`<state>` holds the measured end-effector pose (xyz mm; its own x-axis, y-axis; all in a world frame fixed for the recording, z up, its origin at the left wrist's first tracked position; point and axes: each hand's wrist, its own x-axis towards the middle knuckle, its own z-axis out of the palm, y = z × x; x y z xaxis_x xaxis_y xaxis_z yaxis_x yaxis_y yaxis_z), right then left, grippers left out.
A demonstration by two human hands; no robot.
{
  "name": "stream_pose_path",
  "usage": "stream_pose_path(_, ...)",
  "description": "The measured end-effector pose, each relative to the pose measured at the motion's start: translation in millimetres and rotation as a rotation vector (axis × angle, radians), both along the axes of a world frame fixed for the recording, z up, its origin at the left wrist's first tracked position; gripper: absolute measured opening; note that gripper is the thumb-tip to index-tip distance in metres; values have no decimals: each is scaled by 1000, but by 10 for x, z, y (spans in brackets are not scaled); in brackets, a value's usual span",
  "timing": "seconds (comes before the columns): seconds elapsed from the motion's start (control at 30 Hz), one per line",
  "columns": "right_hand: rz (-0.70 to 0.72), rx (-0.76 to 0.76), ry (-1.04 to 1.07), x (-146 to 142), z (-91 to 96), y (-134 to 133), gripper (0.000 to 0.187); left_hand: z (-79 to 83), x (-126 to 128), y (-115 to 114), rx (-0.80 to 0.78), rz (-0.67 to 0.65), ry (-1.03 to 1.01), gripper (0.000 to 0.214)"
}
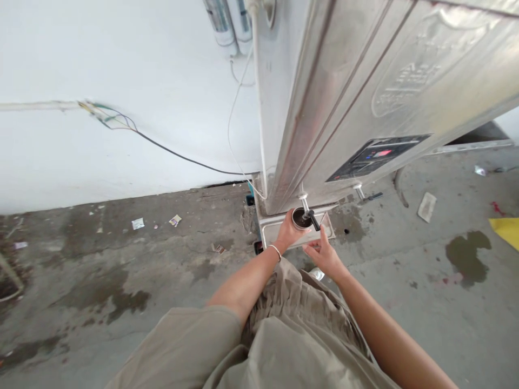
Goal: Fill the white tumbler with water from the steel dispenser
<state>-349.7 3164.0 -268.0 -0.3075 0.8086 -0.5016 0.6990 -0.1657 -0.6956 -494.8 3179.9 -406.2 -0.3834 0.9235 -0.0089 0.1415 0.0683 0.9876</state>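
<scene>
A tall stainless-steel water boiler (348, 92) stands against the white wall. My left hand (288, 231) is wrapped round a small dark-rimmed cup (300, 218), holding it under the left tap. My right hand (322, 254) reaches up with its fingers at the tap's black lever handle (313, 219). A thin bracelet sits on my left wrist. Below the cup lies the metal drip tray (271, 233).
A second tap (358, 190) sticks out further right, under a dark control panel (375, 155). Cables run along the wall to the boiler. The concrete floor has wet patches (468, 258), paper scraps and a yellow sheet (506, 229) at the right edge.
</scene>
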Motion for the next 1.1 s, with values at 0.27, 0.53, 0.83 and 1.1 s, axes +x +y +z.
stream_pose_path(0.27,23,-9,-80,-147,12,-56,121,-172,-106,-88,18,2,7,93)
stream_pose_path(0.53,34,-44,-121,-179,-87,-54,126,-170,-218,-153,2,-20,33,99)
stream_pose_path(0.83,27,-48,-124,-182,-147,-62,127,-141,-238,-166,5,16,27,99)
stream_pose_path(1.1,22,-14,-124,-211,-124,-96,124,-86,-262,-199,25,8,16,97)
